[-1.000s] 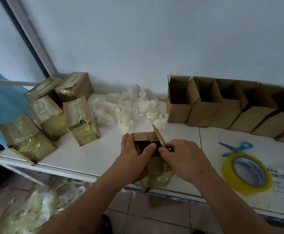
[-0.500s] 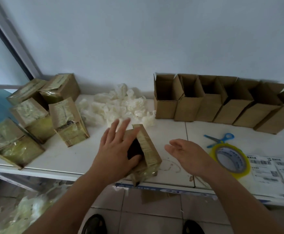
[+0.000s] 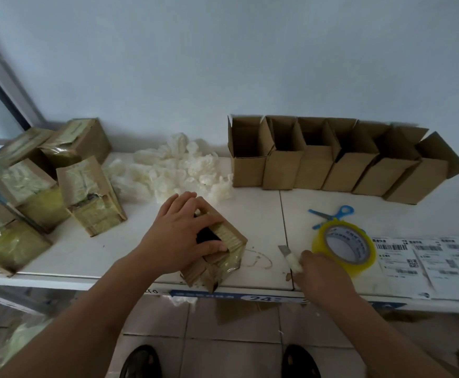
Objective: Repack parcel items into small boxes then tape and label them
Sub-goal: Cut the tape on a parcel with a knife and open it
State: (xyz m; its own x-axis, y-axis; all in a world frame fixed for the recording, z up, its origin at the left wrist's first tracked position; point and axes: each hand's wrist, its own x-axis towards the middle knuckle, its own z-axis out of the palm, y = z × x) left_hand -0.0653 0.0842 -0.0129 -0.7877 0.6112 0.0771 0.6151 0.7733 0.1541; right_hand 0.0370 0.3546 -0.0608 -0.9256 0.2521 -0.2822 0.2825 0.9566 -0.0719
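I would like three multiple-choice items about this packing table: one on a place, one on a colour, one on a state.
1. Where do the blue-handled scissors lie?
A. behind the yellow tape roll
B. inside an open box
C. on the floor

2. What colour is the heap of crumpled wrapping at the wall?
A. blue
B. white
C. black

3. What does the right hand do?
A. lies flat on the printed labels
B. grips a small white-handled utility knife
C. lifts the tape roll

Answers: 1 A, the scissors lie just beyond the roll, towards the row of open cardboard boxes. 2 B, the heap is whitish. 3 B, the blade sticks out above the curled fingers, while the left hand holds the taped parcel box.
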